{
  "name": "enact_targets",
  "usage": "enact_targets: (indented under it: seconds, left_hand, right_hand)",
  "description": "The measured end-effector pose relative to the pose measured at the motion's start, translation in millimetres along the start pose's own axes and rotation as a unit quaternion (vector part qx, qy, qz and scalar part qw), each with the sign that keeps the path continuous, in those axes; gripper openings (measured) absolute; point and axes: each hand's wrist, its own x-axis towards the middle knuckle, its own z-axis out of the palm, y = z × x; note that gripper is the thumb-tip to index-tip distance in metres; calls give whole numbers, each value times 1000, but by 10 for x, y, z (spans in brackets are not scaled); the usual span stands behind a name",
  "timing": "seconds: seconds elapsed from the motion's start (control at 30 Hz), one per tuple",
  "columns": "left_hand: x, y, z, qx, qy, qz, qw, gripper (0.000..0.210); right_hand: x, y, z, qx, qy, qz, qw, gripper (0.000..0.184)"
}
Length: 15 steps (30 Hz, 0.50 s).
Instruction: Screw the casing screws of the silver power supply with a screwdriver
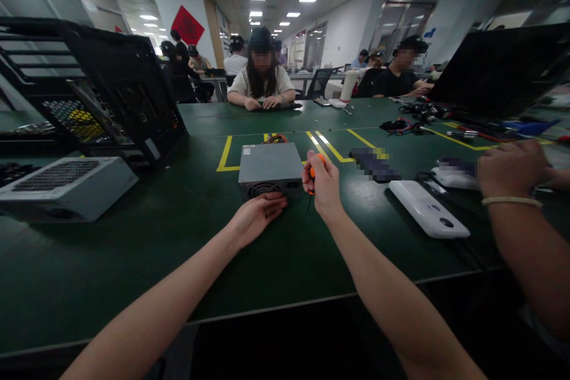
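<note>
Power supply (271,159) sits on the green surface (285,285) before me; the left hand (256,218) lies open along its near face, the right hand (327,187) grips a screwdriver (317,161) beside it.

My left hand (258,215) is flat and unclenched, its fingers along the near face of a gray box (269,165), low by the fan grille. My right hand (327,183) is wrapped around an orange screwdriver (317,159), just beside the box's right end, its dark shaft slanting down toward the green table (285,261). Yellow tape (225,154) marks the surface behind the box. To my left sit a second box (84,196) and a black case (133,98); to my right, a white device (427,209) and another person's hand (512,167). Across from me, someone (262,83) sits with both hands low.
</note>
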Motion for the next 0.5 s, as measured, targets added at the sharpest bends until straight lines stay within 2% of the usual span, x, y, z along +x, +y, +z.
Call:
enact_targets:
  seconds: [0.17, 0.3, 0.4, 0.5]
  left_hand:
    - [58, -50, 5, 50, -34, 79, 995, 21]
    - [3, -16, 10, 102, -64, 129, 984, 24]
    - [-53, 43, 1, 129, -48, 136, 981, 25]
    - [-70, 92, -44, 186, 4, 135, 973, 24]
  right_hand:
    - [-37, -38, 27, 69, -27, -5, 997, 38]
    - [-50, -29, 29, 51, -38, 1, 998, 39]
    - [-31, -36, -1, 52, -30, -4, 998, 42]
    - [-5, -74, -44, 82, -3, -21, 996, 46]
